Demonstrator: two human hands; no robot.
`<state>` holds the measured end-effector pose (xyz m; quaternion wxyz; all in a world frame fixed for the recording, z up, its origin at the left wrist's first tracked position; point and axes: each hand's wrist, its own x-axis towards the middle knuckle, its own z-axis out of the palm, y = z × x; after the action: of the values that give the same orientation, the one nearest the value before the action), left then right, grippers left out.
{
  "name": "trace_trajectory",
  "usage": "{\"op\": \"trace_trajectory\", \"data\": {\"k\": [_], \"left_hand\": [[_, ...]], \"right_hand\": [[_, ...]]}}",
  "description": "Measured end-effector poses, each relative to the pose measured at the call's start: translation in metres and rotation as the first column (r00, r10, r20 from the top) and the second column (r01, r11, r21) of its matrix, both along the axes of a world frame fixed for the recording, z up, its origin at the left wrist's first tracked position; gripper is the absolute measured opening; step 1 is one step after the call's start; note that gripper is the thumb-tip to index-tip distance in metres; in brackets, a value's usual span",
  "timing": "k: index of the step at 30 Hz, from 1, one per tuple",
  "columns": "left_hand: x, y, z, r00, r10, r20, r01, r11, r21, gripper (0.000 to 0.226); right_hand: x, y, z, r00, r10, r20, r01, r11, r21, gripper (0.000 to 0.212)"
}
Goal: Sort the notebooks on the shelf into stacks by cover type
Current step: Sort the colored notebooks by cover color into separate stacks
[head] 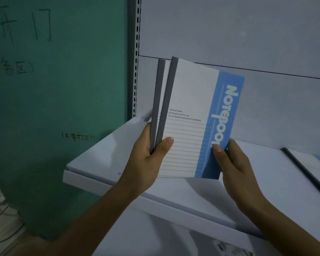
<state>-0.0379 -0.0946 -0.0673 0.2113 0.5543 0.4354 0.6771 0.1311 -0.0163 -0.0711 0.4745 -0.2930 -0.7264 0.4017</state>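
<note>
I hold two notebooks upright above the white shelf (107,159). The front notebook (194,111) has a white lined cover, a grey spine and a blue band reading "Notebook". Behind it, a second notebook (159,93) shows only its grey spine. My left hand (151,156) grips both at their lower spine edge, thumb on the front cover. My right hand (229,161) pinches the front notebook's lower right corner on the blue band. Another notebook (310,169) with a dark spine lies flat on the shelf at the right edge, partly cut off.
The white shelf back panel (248,34) rises behind the notebooks, with a slotted metal upright (136,52) at its left. A green wall (63,80) with handwritten characters stands left of the shelf. A lower shelf (155,237) shows below.
</note>
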Motion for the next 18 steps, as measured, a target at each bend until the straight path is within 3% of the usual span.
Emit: {"op": "trace_trajectory", "data": {"k": [3, 11, 18], "left_hand": [[0.015, 0.016, -0.002, 0.995, -0.055, -0.086, 0.051, 0.997, -0.055, 0.034], [0.09, 0.068, 0.0, 0.964, -0.24, -0.115, 0.212, 0.953, -0.217, 0.03], [0.17, 0.123, -0.005, 0.95, -0.228, -0.215, 0.147, 0.93, -0.337, 0.026]], "right_hand": [[0.024, 0.009, -0.006, 0.998, -0.064, -0.005, 0.064, 0.997, -0.05, 0.027], [0.114, 0.036, -0.012, 0.969, -0.242, 0.053, 0.246, 0.965, -0.091, 0.019], [0.213, 0.06, -0.012, 0.927, -0.367, 0.081, 0.376, 0.913, -0.158, 0.015]]}}
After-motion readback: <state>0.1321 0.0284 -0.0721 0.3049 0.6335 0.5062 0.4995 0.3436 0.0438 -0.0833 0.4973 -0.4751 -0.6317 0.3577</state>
